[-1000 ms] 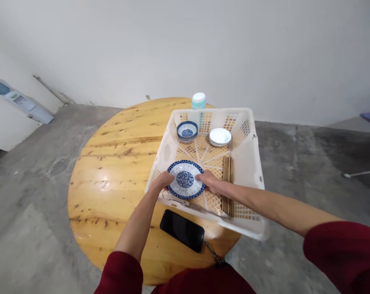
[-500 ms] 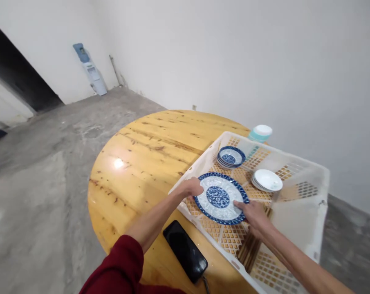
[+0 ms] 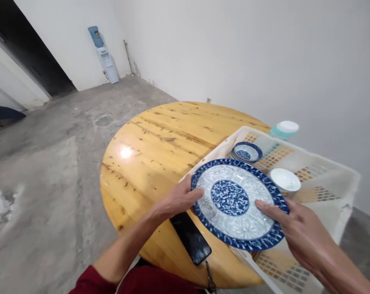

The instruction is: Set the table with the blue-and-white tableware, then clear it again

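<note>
A large blue-and-white patterned plate (image 3: 230, 197) is held up between both hands, above the near left side of a white plastic basket (image 3: 332, 167). My left hand (image 3: 183, 196) grips its left rim, thumb on the upper face and fingers underneath. On the opposite rim, my right hand (image 3: 298, 222) pinches it the same way, the fingers hidden below. Behind the plate, inside the basket, stand a stack of small blue-rimmed bowls (image 3: 247, 152) and some white dishes (image 3: 285, 180). Whether more than one plate is in my hands I cannot tell.
The basket rests on a round wooden table (image 3: 160, 139). A black phone (image 3: 192, 241) with a cord or strap (image 3: 209, 277) lies near the table's front edge. A teal container with a white lid (image 3: 287, 127) stands behind the basket. A water dispenser (image 3: 107, 61) is against the far wall.
Both hands have lifted the plate up out of the basket and closer to me; it now looks larger and covers the bundle of brown sticks seen before. The view has shifted slightly.
</note>
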`<state>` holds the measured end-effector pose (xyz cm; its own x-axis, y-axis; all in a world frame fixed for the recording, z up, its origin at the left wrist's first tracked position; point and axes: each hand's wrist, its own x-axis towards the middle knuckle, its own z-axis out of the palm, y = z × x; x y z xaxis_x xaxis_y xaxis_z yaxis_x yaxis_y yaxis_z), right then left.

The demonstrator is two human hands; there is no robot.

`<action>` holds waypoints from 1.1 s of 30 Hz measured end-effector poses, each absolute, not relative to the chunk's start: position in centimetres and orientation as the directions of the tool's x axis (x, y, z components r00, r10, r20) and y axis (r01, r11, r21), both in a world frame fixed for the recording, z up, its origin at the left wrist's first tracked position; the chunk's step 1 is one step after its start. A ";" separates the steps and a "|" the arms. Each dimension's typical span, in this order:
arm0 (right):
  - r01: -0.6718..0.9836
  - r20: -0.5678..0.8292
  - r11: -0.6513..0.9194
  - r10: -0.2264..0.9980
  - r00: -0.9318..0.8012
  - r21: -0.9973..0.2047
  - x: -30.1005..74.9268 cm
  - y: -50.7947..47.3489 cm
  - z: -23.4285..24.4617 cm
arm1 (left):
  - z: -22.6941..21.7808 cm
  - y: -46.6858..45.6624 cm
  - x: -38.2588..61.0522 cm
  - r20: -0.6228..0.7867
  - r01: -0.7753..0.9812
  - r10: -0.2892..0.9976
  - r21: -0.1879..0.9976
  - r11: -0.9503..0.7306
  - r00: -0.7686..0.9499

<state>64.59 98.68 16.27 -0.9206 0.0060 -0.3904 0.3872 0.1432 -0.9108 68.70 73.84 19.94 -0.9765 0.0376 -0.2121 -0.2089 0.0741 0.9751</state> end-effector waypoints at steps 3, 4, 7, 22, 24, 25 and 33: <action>0.322 -0.356 0.205 -0.154 -0.922 -0.924 66.3 96.7 15.7 | 20.0 72.3 73.3 -0.185 -0.190 -0.061 0.979 0.078 -0.981; 0.299 -0.344 0.224 -0.196 -0.918 -0.927 67.0 96.0 15.4 | 19.7 71.7 74.8 -0.204 -0.211 -0.099 0.975 0.073 -0.974; 0.278 -0.351 0.275 -0.268 -0.897 -0.921 69.6 93.7 14.6 | 18.1 70.1 79.0 -0.305 -0.314 -0.163 0.949 0.034 -0.938; 0.498 -0.504 0.095 -0.276 -0.819 -0.862 88.1 75.6 9.2 | 10.0 53.1 96.1 -0.441 -0.447 -0.118 0.894 0.030 -0.890; 0.495 -0.489 0.059 -0.286 -0.824 -0.867 90.2 71.8 8.8 | 9.9 49.5 98.2 -0.449 -0.462 -0.156 0.885 0.060 -0.880; 0.493 -0.482 0.042 -0.293 -0.825 -0.869 91.0 69.9 8.6 | 9.8 47.8 99.3 -0.454 -0.472 -0.183 0.879 0.069 -0.872; 0.504 -0.444 -0.024 -0.437 -0.782 -0.863 94.5 58.4 7.3 | 8.9 38.1 105.7 -0.436 -0.501 -0.415 0.863 0.058 -0.799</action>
